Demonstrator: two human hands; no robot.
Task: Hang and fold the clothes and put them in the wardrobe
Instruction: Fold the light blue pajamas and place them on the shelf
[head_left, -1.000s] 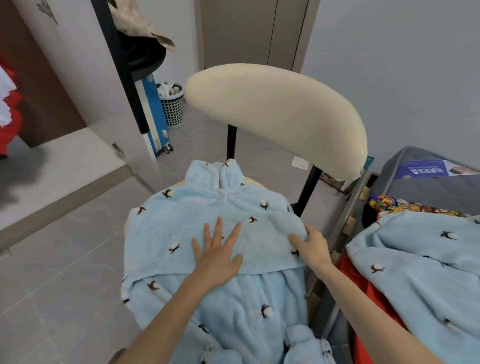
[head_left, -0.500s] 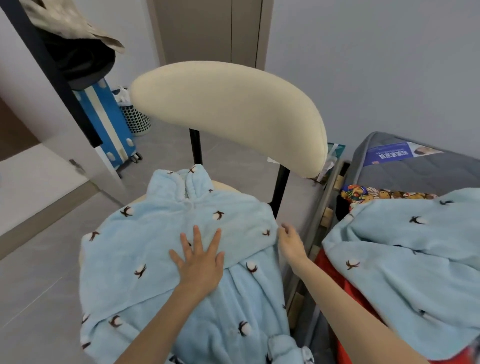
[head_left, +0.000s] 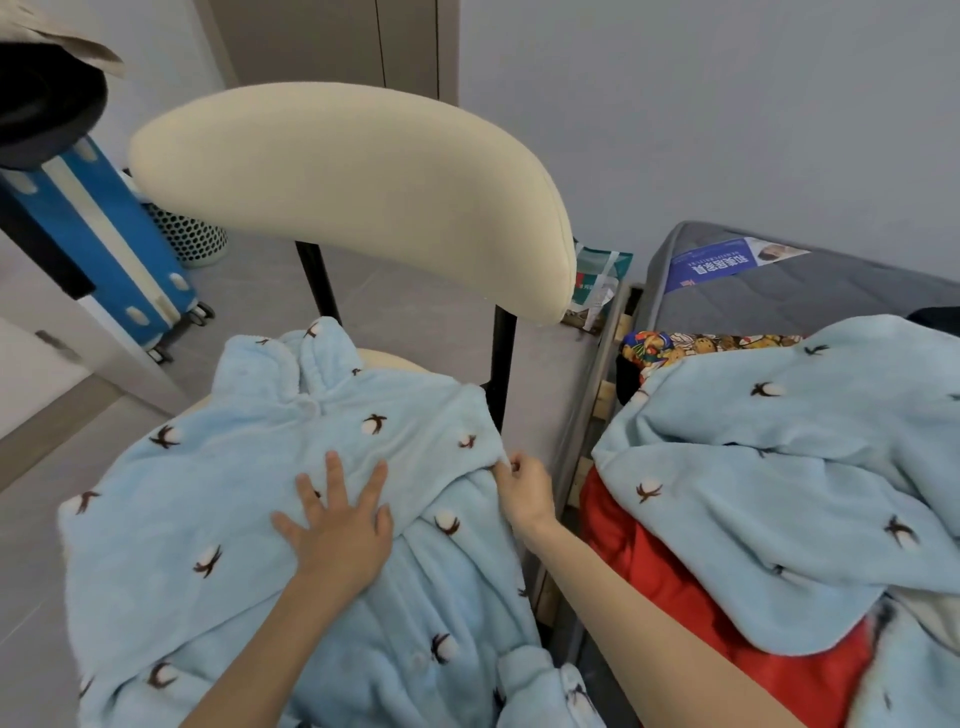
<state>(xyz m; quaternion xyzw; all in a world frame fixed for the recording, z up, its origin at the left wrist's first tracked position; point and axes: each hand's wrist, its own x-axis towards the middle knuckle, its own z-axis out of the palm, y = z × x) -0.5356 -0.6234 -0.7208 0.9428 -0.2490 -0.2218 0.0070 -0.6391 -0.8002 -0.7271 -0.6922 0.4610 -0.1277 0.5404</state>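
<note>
Fingers (head_left: 335, 470) of the left hand (head_left: 337, 535) lie spread flat on the blue fleece top (head_left: 218, 509) on the chair (head_left: 353, 192). The right hand (head_left: 524, 491) pinches its folded edge. The mattress (head_left: 831, 296) label (head_left: 727, 262) carries Chinese writing that I cannot read.

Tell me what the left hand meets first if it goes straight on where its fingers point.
Flat on the blue fleece pajama top, the left hand would probably reach that top's collar first, then the chair's cream backrest; depth is unclear.
</note>
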